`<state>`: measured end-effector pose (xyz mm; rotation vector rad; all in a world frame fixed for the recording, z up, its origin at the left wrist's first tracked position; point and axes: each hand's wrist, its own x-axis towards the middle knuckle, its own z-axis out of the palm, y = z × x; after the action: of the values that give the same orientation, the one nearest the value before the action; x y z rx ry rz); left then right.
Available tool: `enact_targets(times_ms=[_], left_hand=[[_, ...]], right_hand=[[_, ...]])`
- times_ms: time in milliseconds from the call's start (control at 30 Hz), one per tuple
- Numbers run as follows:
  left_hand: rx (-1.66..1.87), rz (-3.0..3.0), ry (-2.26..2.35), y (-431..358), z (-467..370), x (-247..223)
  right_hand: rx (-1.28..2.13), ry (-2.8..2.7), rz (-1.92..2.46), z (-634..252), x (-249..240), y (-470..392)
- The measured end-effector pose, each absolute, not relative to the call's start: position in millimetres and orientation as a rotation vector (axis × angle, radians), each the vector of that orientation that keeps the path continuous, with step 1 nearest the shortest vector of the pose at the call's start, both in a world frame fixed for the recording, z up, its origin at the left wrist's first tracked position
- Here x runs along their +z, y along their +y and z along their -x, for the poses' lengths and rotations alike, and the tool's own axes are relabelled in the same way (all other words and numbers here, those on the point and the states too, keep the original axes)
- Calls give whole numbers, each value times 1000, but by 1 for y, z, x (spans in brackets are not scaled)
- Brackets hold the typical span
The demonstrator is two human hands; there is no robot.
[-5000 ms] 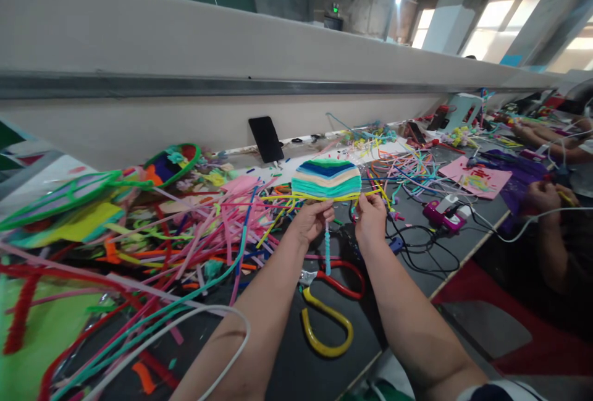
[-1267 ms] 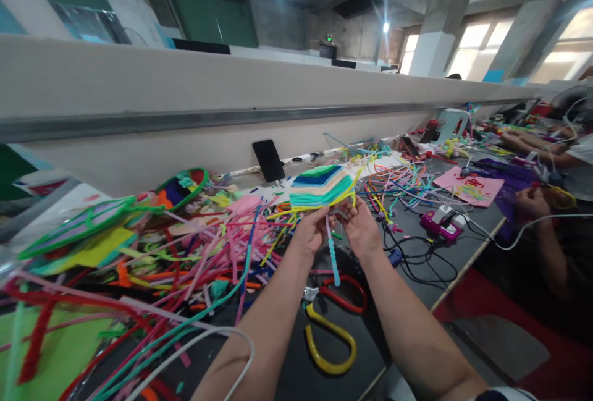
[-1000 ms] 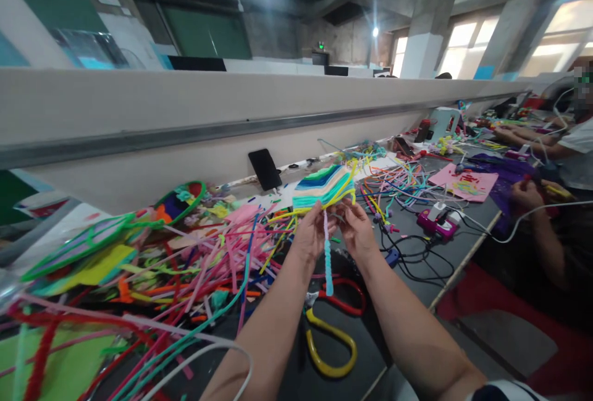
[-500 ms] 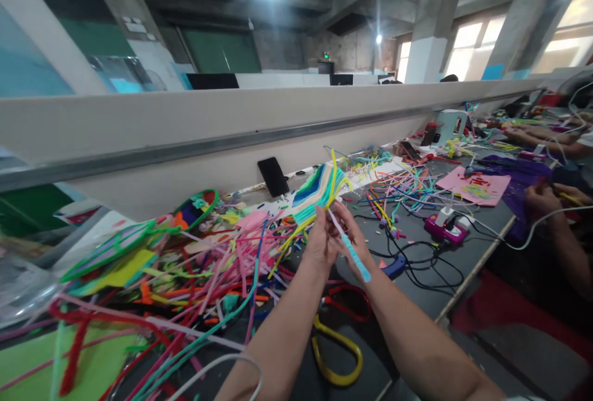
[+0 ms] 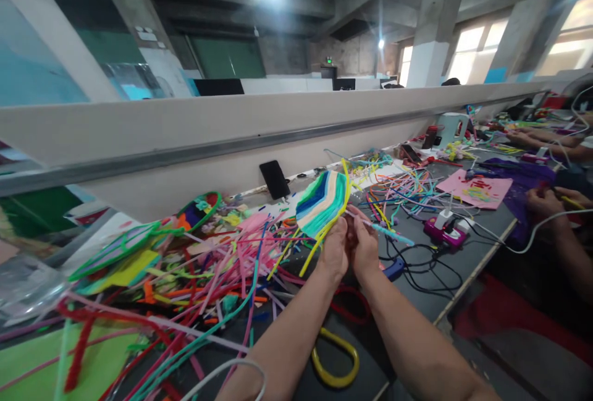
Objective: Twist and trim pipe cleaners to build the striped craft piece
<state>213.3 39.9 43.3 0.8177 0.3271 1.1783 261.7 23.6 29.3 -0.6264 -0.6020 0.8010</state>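
Both hands hold a striped pipe-cleaner fan in green, blue, cream and teal. Its light-blue-wrapped handle sticks out to the right, past my right hand. A yellow pipe cleaner runs along the fan's near edge, with its loose end hanging down to the left. My left hand is closed at that edge, pinching by the yellow stem. Close beside it, my right hand is closed near the base of the handle. The fingertips of both hands are partly hidden.
Loose pipe cleaners lie heaped on the left. Yellow-handled scissors are below my forearms. A phone leans on the partition. At the right are a purple power strip, black cables, a pink sheet and a co-worker's hands.
The fan has turned so its striped face shows more fully. Its handle has swung from pointing down towards me to pointing right. Both hands have shifted slightly right.
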Motion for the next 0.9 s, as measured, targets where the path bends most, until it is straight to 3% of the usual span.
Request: enact_targets(times_ms=[433, 767, 900], left_hand=[[1242, -1248, 780, 5, -242, 22], [1009, -1740, 939, 11, -240, 37], [751, -1900, 802, 8, -188, 35]], right_hand=[[1178, -198, 490, -299, 18, 50], [1074, -238, 250, -311, 9, 55], [1142, -210, 154, -309, 8, 54]])
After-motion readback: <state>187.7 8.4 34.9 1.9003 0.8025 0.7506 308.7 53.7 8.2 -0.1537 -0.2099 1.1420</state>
